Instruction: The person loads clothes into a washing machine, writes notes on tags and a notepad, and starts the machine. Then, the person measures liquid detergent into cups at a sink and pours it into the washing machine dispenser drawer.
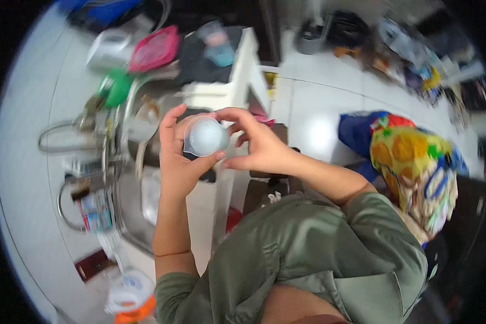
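Note:
A small clear round cup (207, 136) with whitish contents is held up near the counter's edge, close to the sink. My left hand (179, 156) is wrapped round its left side and lower edge, thumb below it. On the cup's right side, my right hand (254, 141) has its fingers curved towards the cup, with the thumb near my left thumb; whether the fingertips touch the cup is blurred. Beneath my hands, a dark object on the counter is mostly hidden.
The double sink (129, 197) with faucets lies left. Behind it are a pink basket (154, 49), a green object (115, 87) and a dark mat (197, 59) on the white counter. Colourful bags (410, 156) stand on the floor at right.

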Action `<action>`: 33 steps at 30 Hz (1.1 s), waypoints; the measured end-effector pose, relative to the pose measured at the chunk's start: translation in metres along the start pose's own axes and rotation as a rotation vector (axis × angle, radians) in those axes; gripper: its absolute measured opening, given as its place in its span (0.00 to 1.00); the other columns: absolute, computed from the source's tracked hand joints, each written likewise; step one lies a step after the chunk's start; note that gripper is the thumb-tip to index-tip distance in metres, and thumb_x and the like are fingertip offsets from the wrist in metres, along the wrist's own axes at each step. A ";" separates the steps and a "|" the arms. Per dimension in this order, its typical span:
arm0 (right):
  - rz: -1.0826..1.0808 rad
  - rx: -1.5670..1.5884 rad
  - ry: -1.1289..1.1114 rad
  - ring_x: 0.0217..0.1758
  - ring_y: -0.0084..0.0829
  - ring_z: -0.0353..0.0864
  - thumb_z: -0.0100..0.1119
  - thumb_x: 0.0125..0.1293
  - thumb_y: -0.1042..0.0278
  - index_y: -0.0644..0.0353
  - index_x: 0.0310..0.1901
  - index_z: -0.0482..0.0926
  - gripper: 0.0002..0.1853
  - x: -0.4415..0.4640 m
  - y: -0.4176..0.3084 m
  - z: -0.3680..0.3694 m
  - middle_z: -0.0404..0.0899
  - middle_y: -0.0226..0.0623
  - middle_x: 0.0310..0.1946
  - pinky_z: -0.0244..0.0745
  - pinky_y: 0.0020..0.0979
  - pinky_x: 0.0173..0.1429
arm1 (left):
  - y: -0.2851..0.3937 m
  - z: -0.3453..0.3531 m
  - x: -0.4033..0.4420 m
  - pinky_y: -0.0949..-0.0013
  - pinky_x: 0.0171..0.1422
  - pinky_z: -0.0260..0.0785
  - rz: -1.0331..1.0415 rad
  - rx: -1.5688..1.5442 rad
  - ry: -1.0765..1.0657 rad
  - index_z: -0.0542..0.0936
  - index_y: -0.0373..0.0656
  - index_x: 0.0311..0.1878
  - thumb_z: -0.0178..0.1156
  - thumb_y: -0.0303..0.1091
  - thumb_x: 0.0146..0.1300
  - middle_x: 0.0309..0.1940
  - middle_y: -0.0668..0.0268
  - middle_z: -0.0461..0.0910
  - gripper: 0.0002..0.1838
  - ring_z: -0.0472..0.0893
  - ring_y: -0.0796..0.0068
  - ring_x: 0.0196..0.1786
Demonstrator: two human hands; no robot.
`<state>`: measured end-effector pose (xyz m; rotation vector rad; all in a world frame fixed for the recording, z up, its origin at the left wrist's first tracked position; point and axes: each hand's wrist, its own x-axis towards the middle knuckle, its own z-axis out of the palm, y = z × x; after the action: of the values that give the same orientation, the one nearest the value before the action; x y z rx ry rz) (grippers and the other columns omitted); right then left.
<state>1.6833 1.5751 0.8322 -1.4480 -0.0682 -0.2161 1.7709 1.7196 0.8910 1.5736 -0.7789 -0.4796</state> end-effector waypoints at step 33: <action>-0.526 -0.154 2.120 0.57 0.28 0.66 0.60 0.46 0.89 0.63 0.59 0.57 0.37 -0.262 -0.111 -0.653 0.65 0.36 0.52 0.64 0.31 0.60 | -0.280 0.838 0.525 0.65 0.54 0.64 -0.044 0.704 -1.482 0.63 0.36 0.61 0.63 0.47 0.49 0.53 0.50 0.71 0.38 0.72 0.60 0.53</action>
<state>1.3510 0.9449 0.8125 -0.6823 1.2988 -2.0517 1.6022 0.7644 0.5514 1.6806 -2.1924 -1.5903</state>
